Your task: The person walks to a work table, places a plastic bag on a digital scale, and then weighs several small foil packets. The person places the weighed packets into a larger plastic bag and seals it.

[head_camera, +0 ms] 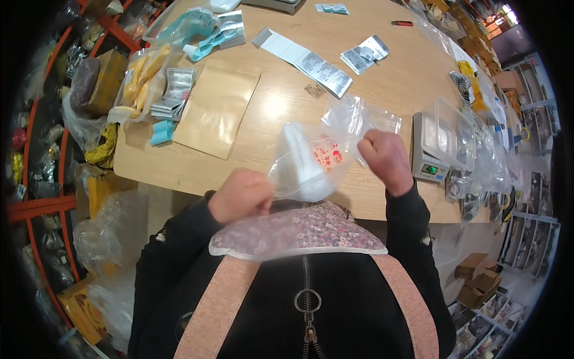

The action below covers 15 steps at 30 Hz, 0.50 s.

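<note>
A clear plastic bag (279,168) with red print stands at the near edge of the table, before my chest. Inside it is a soft white bundle (298,152), whose exact kind I cannot make out. My left hand (244,194), slightly blurred, is closed on the bag's left edge. On the other side my right hand (385,155) grips the right edge, so the bag is stretched between both fists. Flat zip-lock bags (354,114) lie just behind the right hand, partly covered by it and the held bag.
To the right sits a digital scale (430,168) bearing a clear plastic tub (441,134). A kraft envelope (219,107), folded label strips (172,96) and a tub of yellow packets (143,80) are at the left. A printed label strip (305,60) lies farther back.
</note>
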Each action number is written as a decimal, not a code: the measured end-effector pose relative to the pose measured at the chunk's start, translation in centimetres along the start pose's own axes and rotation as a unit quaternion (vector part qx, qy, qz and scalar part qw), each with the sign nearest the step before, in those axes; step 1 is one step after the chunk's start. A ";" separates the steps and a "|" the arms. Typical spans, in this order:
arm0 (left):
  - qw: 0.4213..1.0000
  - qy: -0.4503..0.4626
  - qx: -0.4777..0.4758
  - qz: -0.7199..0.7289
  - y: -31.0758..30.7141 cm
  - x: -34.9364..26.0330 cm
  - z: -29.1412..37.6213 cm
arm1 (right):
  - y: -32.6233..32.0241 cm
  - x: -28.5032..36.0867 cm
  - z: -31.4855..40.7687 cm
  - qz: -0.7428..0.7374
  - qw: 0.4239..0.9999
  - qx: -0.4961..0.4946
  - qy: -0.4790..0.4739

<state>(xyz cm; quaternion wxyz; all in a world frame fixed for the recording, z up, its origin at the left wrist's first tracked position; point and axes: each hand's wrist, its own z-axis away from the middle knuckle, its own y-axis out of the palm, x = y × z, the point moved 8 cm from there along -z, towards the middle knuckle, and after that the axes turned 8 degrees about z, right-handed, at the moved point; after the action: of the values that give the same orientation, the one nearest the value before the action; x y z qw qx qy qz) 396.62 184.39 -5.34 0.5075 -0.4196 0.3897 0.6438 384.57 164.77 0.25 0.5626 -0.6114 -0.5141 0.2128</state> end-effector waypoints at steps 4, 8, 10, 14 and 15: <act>0.977 -0.033 -0.045 -0.206 -1.8 -0.2 -0.2 | -0.7 3.7 0.7 0.004 0.999 0.033 -0.024; 0.786 0.290 -0.317 -0.445 -2.2 -9.8 -1.1 | -0.5 6.4 1.1 0.032 0.995 0.064 -0.069; 0.775 0.261 -0.274 -0.506 -2.0 -9.9 -3.2 | -0.8 6.6 1.1 0.024 0.996 0.063 -0.058; 0.790 0.138 -0.182 -0.569 -2.1 -7.4 -6.3 | -4.7 10.3 0.7 -0.063 0.987 -0.095 -0.114; 0.789 0.140 -0.184 -0.570 -2.0 -7.5 -6.3 | -3.9 11.4 0.9 -0.119 0.988 0.002 -0.095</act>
<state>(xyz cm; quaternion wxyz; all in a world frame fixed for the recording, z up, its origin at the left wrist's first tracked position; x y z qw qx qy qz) 400.50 176.48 -0.63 0.6355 -0.7363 0.0211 0.2315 386.66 174.43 7.13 0.5337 -0.5218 -0.6341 0.2020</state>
